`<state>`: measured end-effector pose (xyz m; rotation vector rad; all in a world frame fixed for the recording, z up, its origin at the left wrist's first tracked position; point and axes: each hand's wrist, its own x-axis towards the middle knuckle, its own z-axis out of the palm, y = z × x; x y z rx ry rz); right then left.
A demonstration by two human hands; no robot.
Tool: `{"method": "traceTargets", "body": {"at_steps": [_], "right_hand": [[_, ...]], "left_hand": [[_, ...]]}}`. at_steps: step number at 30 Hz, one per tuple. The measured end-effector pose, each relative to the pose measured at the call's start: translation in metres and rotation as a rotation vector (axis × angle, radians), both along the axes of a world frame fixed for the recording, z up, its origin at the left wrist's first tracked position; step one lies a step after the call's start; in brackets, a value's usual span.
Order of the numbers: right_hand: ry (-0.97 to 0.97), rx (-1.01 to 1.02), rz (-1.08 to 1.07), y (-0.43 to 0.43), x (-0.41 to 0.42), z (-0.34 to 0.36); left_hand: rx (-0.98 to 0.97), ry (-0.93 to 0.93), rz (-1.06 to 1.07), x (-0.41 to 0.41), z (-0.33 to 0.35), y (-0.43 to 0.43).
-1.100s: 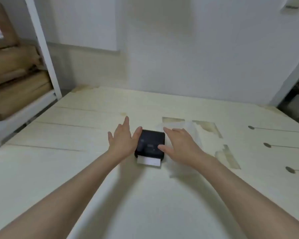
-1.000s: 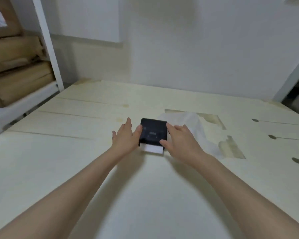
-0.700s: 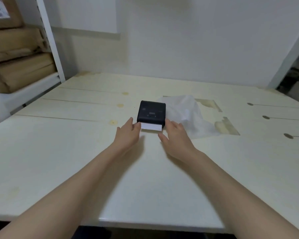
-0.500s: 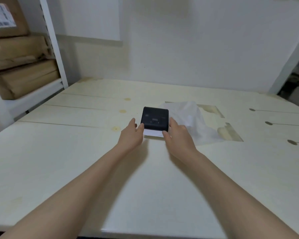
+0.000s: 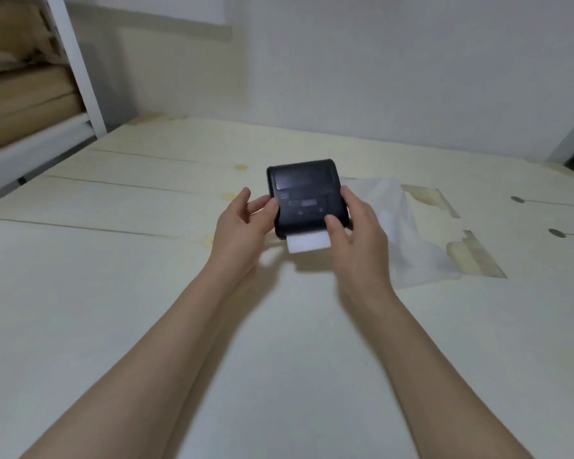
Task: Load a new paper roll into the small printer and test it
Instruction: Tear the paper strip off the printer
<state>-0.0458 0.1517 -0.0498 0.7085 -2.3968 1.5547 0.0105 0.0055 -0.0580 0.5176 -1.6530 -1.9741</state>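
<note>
Two bare forearms reach out over the pale tabletop (image 5: 113,293). The left hand (image 5: 242,223) and right hand (image 5: 358,233) clasp the small black printer (image 5: 304,193) by its sides, a white paper strip (image 5: 307,243) poking from its near edge. A crumpled clear wrapper (image 5: 408,233) lies beyond, right.

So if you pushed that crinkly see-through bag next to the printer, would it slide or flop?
Probably flop and crumple: the clear plastic bag lies wrinkled and limp on the table, so it looks thin and soft. It likely weighs almost nothing, so a nudge might just bunch it up. It seems empty, though the right hand hides part of it.
</note>
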Motion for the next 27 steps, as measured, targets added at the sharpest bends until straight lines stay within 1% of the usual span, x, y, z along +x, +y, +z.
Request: {"method": "traceTargets", "body": {"at_steps": [2, 6, 11, 14, 16, 19, 23, 27], "right_hand": [[0.004, -0.116, 0.079, 0.002, 0.001, 0.007], [-0.090, -0.146, 0.159, 0.009, 0.000, 0.009], [-0.302, -0.224, 0.172, 0.024, -0.006, 0.003], [-0.472, -0.379, 0.281, 0.027, -0.007, 0.006], [-0.555, -0.475, 0.314, 0.027, -0.006, 0.010], [-0.588, -0.504, 0.332, 0.026, -0.004, 0.011], [-0.604, -0.540, 0.363, 0.027, 0.000, 0.013], [-0.604, -0.535, 0.356, 0.026, 0.002, 0.012]], "left_hand": [[0.012, 0.000, -0.029, 0.001, 0.001, 0.004], [0.120, 0.042, -0.131, 0.000, -0.005, 0.006], [0.172, 0.114, -0.127, 0.001, 0.002, 0.008], [0.201, 0.110, -0.102, 0.005, 0.005, 0.011], [0.195, 0.096, -0.109, 0.009, 0.010, 0.014], [0.166, 0.086, -0.102, 0.013, 0.017, 0.018], [0.102, 0.099, -0.011, 0.013, 0.019, 0.020], [0.065, 0.087, 0.056, 0.013, 0.019, 0.020]]}}
